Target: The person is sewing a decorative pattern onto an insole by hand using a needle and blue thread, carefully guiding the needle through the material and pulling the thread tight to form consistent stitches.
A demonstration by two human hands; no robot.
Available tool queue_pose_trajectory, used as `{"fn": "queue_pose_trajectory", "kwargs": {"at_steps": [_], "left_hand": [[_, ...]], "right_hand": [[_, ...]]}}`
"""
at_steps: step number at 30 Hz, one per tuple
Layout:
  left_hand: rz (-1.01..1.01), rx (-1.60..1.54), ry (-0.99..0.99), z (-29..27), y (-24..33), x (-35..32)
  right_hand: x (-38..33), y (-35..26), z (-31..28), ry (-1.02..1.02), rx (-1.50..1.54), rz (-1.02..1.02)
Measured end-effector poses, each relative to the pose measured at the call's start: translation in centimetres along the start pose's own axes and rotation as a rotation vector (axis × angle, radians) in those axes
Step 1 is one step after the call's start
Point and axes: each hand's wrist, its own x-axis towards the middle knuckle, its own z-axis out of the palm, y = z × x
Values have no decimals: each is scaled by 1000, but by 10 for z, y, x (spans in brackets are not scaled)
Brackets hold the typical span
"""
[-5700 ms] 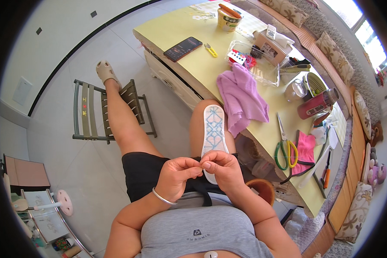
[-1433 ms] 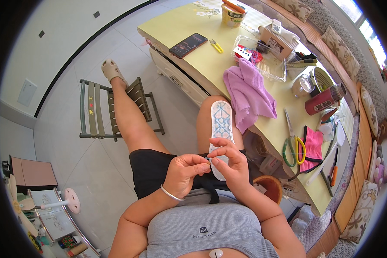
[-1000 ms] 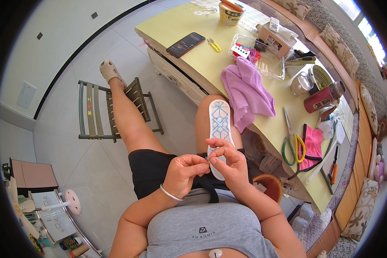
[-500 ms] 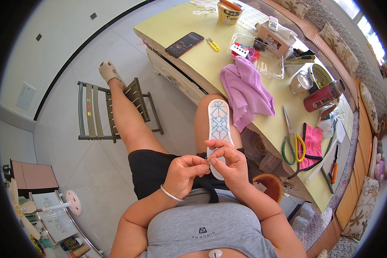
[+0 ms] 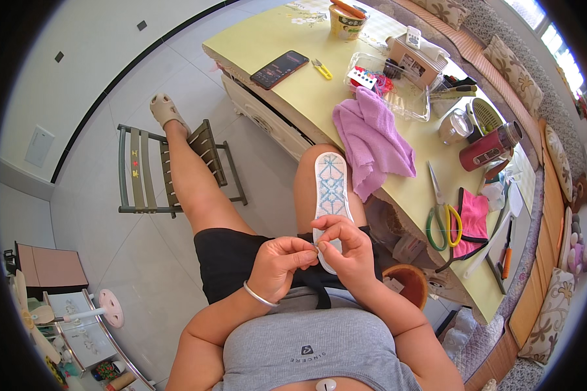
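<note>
**Stitching the near end of an insole**

Embroidered insole (image 5: 331,195) lies along the right thigh, near end in both hands. Right hand (image 5: 351,251) grips its edge, fingers closed on it. Left hand (image 5: 279,264) pinches something too small to see, likely a needle. Step in hand, by my reading: cross-stitching. Next move calls for a steady pull clear of the insole. Scissors (image 5: 442,215) lie apart on the desk (image 5: 293,91).
</note>
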Motion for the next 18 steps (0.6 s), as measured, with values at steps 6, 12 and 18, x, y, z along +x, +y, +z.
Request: {"fn": "queue_pose_trajectory", "kwargs": {"at_steps": [6,12,18], "left_hand": [[-28,-39,-9,-1,-1,1],[-41,-77,2,-1,-2,1],[-32,-57,-45,-3,-2,2]], "right_hand": [[0,-5,-1,44,-119,-74],[-2,-6,-3,63,-68,-49],[-1,-8,0,36,-134,-79]]}}
